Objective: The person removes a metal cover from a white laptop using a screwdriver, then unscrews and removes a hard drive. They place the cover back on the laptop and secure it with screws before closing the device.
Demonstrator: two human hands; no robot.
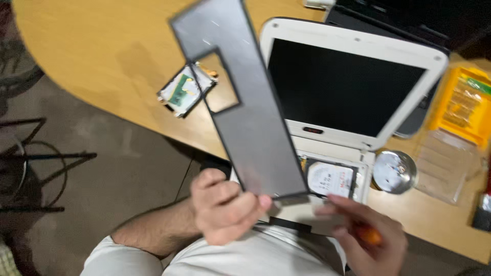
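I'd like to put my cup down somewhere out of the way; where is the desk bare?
The widest bare patch of the wooden desk lies at the upper left, bordered by its curved edge and the loose hard drive. It is crowded on the right: the white laptop, round metal tin, clear plastic case and yellow package sit close together.

This looks like a small electronics repair bench in a home or office. A rounded wooden desk (92, 61) fills the upper frame, carrying an opened white laptop (353, 82), a loose hard drive (185, 89) at centre and a yellow parts package (463, 105) at right.
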